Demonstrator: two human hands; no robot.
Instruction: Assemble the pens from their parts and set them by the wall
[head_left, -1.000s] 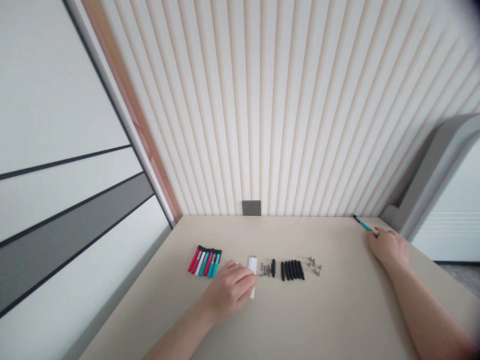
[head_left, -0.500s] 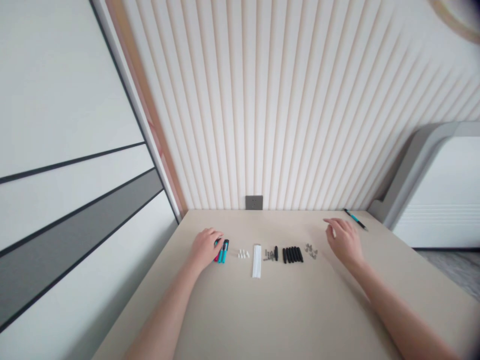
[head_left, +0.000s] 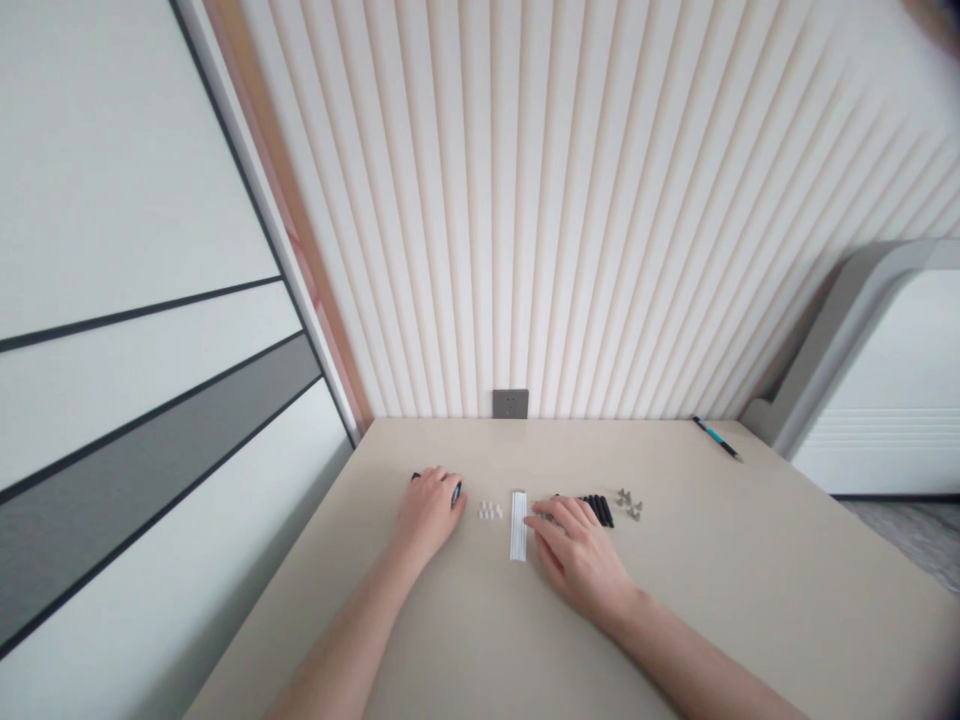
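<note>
Left hand (head_left: 429, 515) is cupped over a teal marker (head_left: 455, 492), grip can't really be told; right hand (head_left: 577, 548) is spread over black barrels (head_left: 598, 511), just beside white sticks (head_left: 518, 525) on the worktop (head_left: 712, 600).

Beige desk (head_left: 757, 570): ribbed wall panel (head_left: 525, 200) behind far edge; grey wall socket (head_left: 510, 404) above far edge, centre; teal-and-black pen (head_left: 718, 439) on far right corner; grey-framed white cabinet (head_left: 877, 380) beyond right edge.

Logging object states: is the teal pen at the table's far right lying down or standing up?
Lying down: the teal pen rests flat on the tabletop by its back edge.
</note>
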